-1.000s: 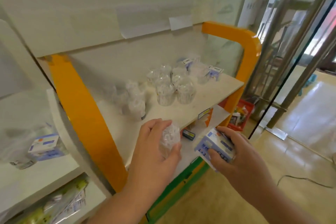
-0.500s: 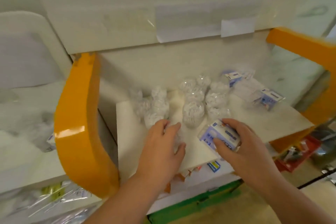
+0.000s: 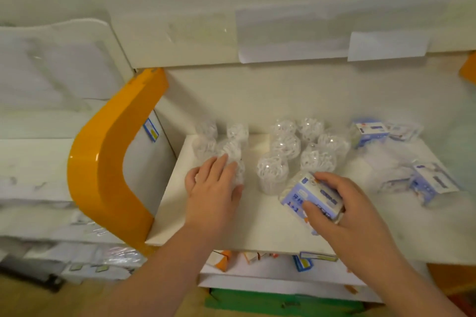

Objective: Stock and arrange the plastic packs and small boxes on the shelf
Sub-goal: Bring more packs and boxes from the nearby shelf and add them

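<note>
Looking down, we have a white shelf point(image 3: 257, 229) set against a pale back wall, with an orange curved end panel point(image 3: 103, 162) on its left and another white board overhead carrying paper slips point(image 3: 291, 33). Our left hand point(image 3: 213, 188) sits at the left cluster of clear plastic packs point(image 3: 229, 144), fingers point(image 3: 221, 165) curled over one pack point(image 3: 238, 175) that stands on the shelf. Our right hand point(image 3: 342, 203) grips a blue-and-white small box point(image 3: 309, 195), thumb on its front face and fingers wrapped over the far side, low over the shelf's front half; we cannot tell if it touches down. Just behind it stands a second group of clear packs point(image 3: 296, 152). More blue boxes point(image 3: 371, 131) lie along the right side, one point(image 3: 432, 183) near the edge. Below the shelf edge we see price tags point(image 3: 304, 262), orange cartons point(image 3: 221, 260) and a green base point(image 3: 283, 304). Off left, a neighbouring white shelf unit point(image 3: 33, 162) looks blurred.
</note>
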Demonstrator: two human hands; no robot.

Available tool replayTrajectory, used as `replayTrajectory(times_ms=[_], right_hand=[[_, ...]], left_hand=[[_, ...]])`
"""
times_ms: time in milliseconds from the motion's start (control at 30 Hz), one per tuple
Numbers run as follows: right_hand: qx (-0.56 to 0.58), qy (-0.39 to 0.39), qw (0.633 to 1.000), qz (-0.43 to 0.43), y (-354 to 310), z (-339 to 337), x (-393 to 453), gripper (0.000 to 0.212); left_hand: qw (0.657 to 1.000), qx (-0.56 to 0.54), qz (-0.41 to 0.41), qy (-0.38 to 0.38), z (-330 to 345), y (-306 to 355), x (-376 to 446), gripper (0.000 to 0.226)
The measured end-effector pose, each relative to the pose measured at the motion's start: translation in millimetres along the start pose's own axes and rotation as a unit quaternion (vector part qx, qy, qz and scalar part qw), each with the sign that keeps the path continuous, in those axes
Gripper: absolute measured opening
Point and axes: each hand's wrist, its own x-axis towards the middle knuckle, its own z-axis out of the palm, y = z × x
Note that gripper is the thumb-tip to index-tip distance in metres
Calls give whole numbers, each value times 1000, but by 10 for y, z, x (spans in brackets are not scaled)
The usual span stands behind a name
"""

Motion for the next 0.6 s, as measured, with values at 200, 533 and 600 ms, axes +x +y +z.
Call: replayTrajectory(times_ms=[200,533,600], right_hand=[[-2,-23,999,-26,89,-180,87,44],[19,-35,999,-33,89,-404,48,43],[21,-23,999,-32,126,-506,2,44]], left_hand=[[996,35,-39,-66,-33,121,170,51],[991,31,-63,-116,-32,90,279,59],[992,15,-63,-110,-114,120,248,66]])
